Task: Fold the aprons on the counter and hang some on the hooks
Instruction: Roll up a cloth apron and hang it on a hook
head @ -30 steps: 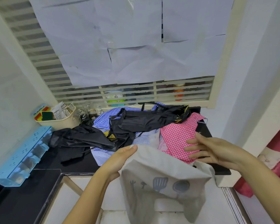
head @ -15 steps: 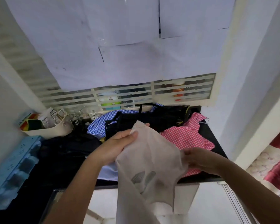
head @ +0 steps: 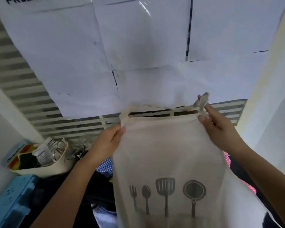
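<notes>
1. Our left hand point(head: 109, 140) pinches the top left corner of the cream apron point(head: 168, 153), thumb on the cloth, right where the flat neck strap point(head: 148, 106) loops off.
2. Our right hand point(head: 219, 127) pinches the other corner, strap end wrapped over a finger.
3. Apron hangs flat in the air before us: soft matte fabric, grey utensil print point(head: 167, 196).
4. Behind it, crumpled blue gingham point(head: 105, 165), pink gingham point(head: 227, 159) and black cloth point(head: 99, 191).
5. Far left, a cream tub point(head: 56, 168).
</notes>
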A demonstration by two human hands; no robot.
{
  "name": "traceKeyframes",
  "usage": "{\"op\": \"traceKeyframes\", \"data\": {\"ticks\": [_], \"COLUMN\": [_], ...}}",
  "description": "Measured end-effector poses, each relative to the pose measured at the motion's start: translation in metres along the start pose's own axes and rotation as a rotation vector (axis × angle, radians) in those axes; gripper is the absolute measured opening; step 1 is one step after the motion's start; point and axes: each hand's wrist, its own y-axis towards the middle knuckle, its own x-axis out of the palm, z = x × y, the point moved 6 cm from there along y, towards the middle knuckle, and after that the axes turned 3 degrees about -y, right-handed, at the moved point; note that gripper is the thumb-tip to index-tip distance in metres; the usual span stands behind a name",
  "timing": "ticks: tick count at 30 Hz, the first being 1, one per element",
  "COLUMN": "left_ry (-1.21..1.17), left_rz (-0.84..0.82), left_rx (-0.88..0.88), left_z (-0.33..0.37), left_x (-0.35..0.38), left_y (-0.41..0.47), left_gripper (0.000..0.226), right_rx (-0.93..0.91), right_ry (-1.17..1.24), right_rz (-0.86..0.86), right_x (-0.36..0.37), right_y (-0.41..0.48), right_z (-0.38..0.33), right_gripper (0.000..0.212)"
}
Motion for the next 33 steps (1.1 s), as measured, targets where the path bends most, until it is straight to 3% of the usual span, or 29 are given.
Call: {"op": "traceKeyframes", "data": {"ticks": [2, 5, 7, 12, 17, 23, 26, 29, 31, 33], "left_ry": [0.000, 0.041, 0.099, 0.157, 0.171, -0.026, -0.111, -0.048, -0.031, 0.000], "left_rz": [0.024, 0.047, 0.024, -0.016, -0.103, -0.136, -0.056, 0.106, 0.062, -0.036], "left_rx": [0.010, 0.018, -0.030, -0.193, -0.368, -0.428, -0.431, -0.421, -0.494, -0.621], "left_z": [-0.016, -0.039, -0.060, -0.121, -0.169, -0.198, -0.203, -0.201, -0.211, -0.225], "left_x": [0.004, 0.013, 0.027, 0.072, 0.112, 0.140, 0.139, 0.118, 0.112, 0.107], "left_y": [0.028, 0.073, 0.102, 0.137, 0.137, 0.131, 0.123, 0.110, 0.098, 0.077], "left_gripper": [0.028, 0.023, 0.022, 0.037, 0.016, 0.040, 0.040, 0.013, 0.010, 0.026], "right_rx": [0.039, 0.175, 0.305, 0.535, 0.713, 0.653, 0.509, 0.273, 0.192, 0.158], "right_ry": [-0.090, -0.072, -0.107, -0.291, -0.198, -0.140, -0.179, -0.397, -0.431, -0.438], "right_rz": [-0.027, -0.067, -0.097, -0.197, -0.166, 0.045, -0.035, -0.144, -0.242, -0.387], "right_x": [0.009, 0.023, 0.037, 0.084, 0.121, 0.149, 0.172, 0.188, 0.199, 0.213], "right_y": [0.035, 0.082, 0.107, 0.129, 0.109, 0.088, 0.075, 0.055, 0.037, 0.013], "right_z": [0.022, 0.056, 0.083, 0.143, 0.187, 0.208, 0.201, 0.179, 0.160, 0.150], "right_gripper": [0.042, 0.015, 0.032, 0.033, 0.033, 0.026, 0.049, 0.057, 0.059, 0.061]}}
